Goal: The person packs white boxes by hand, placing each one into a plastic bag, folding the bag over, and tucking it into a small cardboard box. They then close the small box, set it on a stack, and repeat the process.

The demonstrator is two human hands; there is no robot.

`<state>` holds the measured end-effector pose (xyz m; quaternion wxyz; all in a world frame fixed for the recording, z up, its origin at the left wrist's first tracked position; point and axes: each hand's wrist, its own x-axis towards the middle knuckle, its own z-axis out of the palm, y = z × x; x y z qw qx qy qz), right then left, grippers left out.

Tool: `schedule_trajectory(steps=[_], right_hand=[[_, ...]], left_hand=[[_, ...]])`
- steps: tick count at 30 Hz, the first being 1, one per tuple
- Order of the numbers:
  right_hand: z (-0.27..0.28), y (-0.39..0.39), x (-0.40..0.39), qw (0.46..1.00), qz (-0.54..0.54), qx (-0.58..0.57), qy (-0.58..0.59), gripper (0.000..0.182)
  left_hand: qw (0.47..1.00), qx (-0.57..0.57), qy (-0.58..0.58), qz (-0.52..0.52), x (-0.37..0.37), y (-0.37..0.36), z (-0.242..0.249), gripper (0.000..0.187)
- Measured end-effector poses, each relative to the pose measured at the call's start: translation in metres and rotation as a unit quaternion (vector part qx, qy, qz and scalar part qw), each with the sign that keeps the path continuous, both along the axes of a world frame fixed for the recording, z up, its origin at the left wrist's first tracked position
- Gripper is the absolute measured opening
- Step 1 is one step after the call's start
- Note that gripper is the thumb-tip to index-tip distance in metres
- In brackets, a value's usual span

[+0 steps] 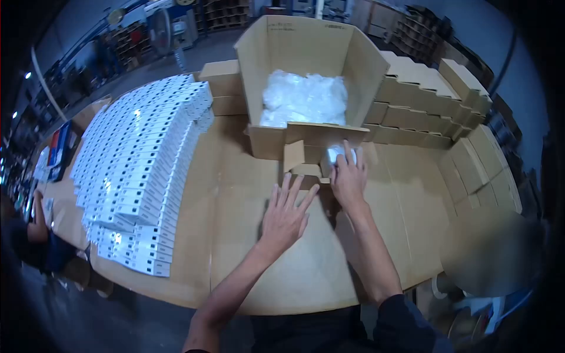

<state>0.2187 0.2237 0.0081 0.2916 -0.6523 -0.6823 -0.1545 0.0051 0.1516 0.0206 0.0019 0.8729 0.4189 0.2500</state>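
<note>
Head view: the left hand (286, 213) lies flat with fingers spread, palm down on the cardboard-covered bench (235, 235), grasping nothing; it seems to steady the sheet, or the small open carton (307, 163) just beyond its fingertips. The right hand (348, 176) reaches a little farther forward, its fingers closed over a small white plastic-wrapped packet (341, 154) at the mouth of that carton, probably held there because the carton's flaps stand open to take it. The packet is mostly hidden under the fingers; what shows suggests its long axis runs across the person, left to right, but I cannot tell which end leads.

Directly beyond both hands stands a large open box (312, 53) with its near wall cut low, so the heap of clear bags (305, 97) inside is within easy reach. Left of the left hand, rows of white boxes (141, 170) lie fanned. Right of the right hand, folded brown cartons (435, 100) are stacked in steps.
</note>
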Motion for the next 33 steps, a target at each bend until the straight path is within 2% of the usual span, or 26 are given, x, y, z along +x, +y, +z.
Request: schedule_trajectory(steps=[2,4,6,7,11,13,17,22,25,26,30,33], right_hand=[[0.002,-0.002,0.002,0.999,0.025,0.02,-0.007,0.024],[0.001,-0.008,0.0,1.0,0.002,0.013,-0.012,0.025],[0.011,-0.011,0.0,0.998,0.057,0.036,-0.005,0.025],[0.017,-0.018,-0.008,0.998,0.057,0.006,0.026,0.025],[0.043,-0.035,-0.062,0.986,0.149,0.018,0.075,0.024],[0.059,-0.041,-0.103,0.952,0.264,0.002,0.152,0.031],[0.086,-0.058,-0.196,0.886,0.437,-0.051,0.148,0.043],[0.086,-0.059,-0.286,0.834,0.542,-0.074,0.074,0.05],[0.088,-0.056,-0.316,0.823,0.561,-0.07,0.053,0.053],[0.089,-0.056,-0.323,0.827,0.552,-0.1,0.042,0.055],[0.083,-0.049,-0.339,0.83,0.55,-0.094,0.015,0.056],[0.078,-0.046,-0.343,0.828,0.555,-0.086,-0.002,0.061]], left_hand=[[0.999,-0.023,-0.035,0.024,-0.02,-0.02,0.004,0.077],[0.996,-0.031,-0.06,0.052,-0.046,-0.047,0.011,0.072],[0.992,-0.031,-0.076,0.094,-0.08,-0.069,0.022,0.063],[0.989,-0.026,-0.072,0.128,-0.095,-0.081,0.025,0.062],[0.971,0.027,-0.064,0.229,-0.163,-0.113,0.041,0.06],[0.959,0.054,-0.07,0.269,-0.192,-0.121,0.05,0.061],[0.931,0.107,-0.103,0.334,-0.241,-0.115,0.053,0.067],[0.931,0.139,-0.062,0.333,-0.284,-0.095,0.055,0.061],[0.934,0.118,-0.022,0.336,-0.301,-0.089,0.055,0.059],[0.933,0.122,-0.024,0.336,-0.304,-0.089,0.053,0.057],[0.931,0.156,-0.047,0.327,-0.313,-0.087,0.043,0.053],[0.931,0.156,-0.008,0.331,-0.317,-0.091,0.044,0.047]])
